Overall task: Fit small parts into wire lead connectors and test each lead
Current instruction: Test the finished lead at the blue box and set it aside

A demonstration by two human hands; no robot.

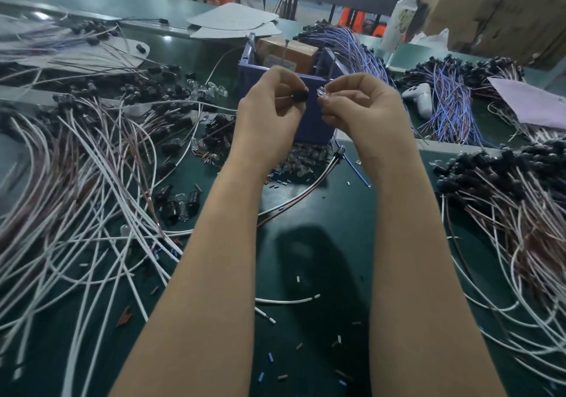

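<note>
**Clear part held up to a black connector, with many leads lying around**

Seen from the head camera, both hands are raised over a green table (321, 212). A black connector (300, 95) is pinched between the fingers and thumb of the left hand (271, 111), and its thin wire can be seen trailing leftward. A small clear part (324, 92) is pinched in the fingertips of the right hand (358, 105). The two pieces are held just beside each other and are not yet joined. This lead is judged to be at the fitting step, with its test yet to be done.

A heap of clear parts (303, 157) lies below the hands, in front of a blue bin (312, 127). White and brown leads (92, 197) are spread loosely to the left. A denser bundle with black connectors (505, 182) lies to the right, and blue-wired leads (444, 105) lie behind it. Much work appears to remain.

Which piles are finished cannot be told. No tester can be identified. The connector's opening is hidden by the fingers, the far leads are blurred, and both side piles are cut off at the edges.
</note>
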